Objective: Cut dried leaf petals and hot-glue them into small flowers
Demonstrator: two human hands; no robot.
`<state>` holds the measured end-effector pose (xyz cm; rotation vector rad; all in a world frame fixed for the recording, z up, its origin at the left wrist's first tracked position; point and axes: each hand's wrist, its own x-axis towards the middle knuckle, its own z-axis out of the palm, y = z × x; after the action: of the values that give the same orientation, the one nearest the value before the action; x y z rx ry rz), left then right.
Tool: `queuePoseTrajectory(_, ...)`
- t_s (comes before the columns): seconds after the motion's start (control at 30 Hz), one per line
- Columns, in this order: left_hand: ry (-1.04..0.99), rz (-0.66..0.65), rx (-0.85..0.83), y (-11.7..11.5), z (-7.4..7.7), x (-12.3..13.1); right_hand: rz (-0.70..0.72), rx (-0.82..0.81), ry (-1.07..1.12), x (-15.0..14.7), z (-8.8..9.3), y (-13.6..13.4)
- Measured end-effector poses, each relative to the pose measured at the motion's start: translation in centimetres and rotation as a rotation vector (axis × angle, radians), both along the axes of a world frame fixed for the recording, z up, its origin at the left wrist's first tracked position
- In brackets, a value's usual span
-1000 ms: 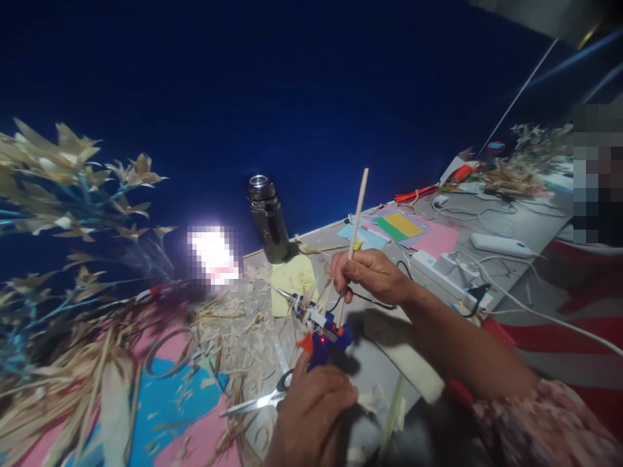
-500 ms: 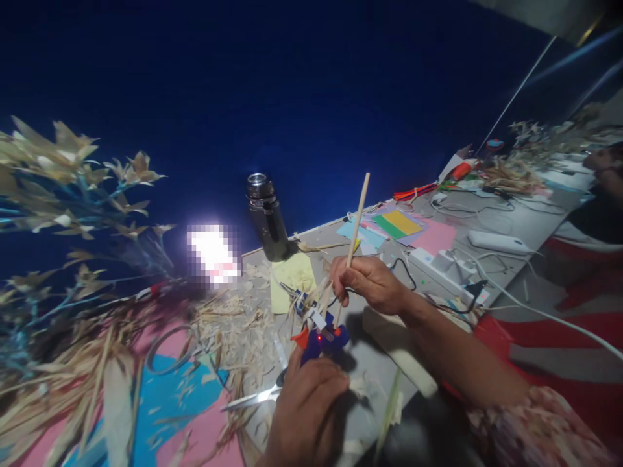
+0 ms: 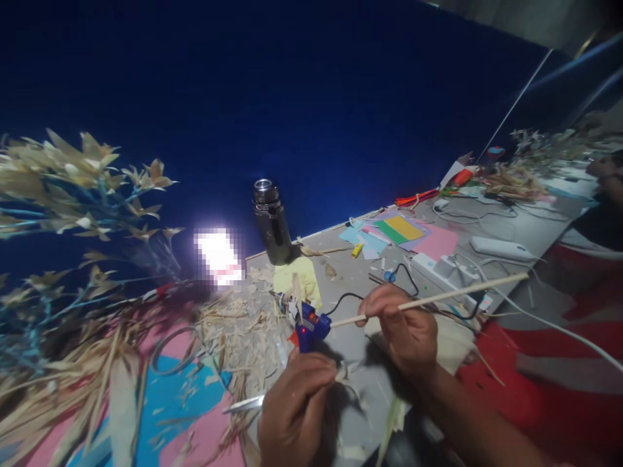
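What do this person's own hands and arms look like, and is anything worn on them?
The left hand and right hand are ungloved human hands; no ring can be made out. The right forearm is bare where visible, without a watch or sleeve. The left forearm is out of view.

You can read no text, brand or number anywhere in frame. Bright patch (image 3: 220,257), left of center: pixelated for you. Blue glue gun (image 3: 306,335), lower center, and white power strip (image 3: 427,264), right of center: any print too small, blurred.
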<state>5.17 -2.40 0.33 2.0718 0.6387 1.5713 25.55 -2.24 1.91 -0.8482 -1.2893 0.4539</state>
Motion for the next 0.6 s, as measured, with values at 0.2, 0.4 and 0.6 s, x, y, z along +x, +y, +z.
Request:
queuePoseTrajectory(0.2, -0.023, 0.010, 0.010, -0.1, -0.2, 0.2, -0.039, 0.120, 0.001, -1.3, -1.3, -1.3)
queuePoseTrajectory(0.4, 0.176, -0.015, 0.199, 0.4, -1.0, -0.9, -0.077, 0.117, -0.097, -1.4, -1.6, -2.4)
queuePoseTrajectory(0.6, 0.264, 0.179, 0.262, -0.8, -3.4, -1.0, -0.026, 0.183, -0.203, -1.8, -1.0, -2.7)
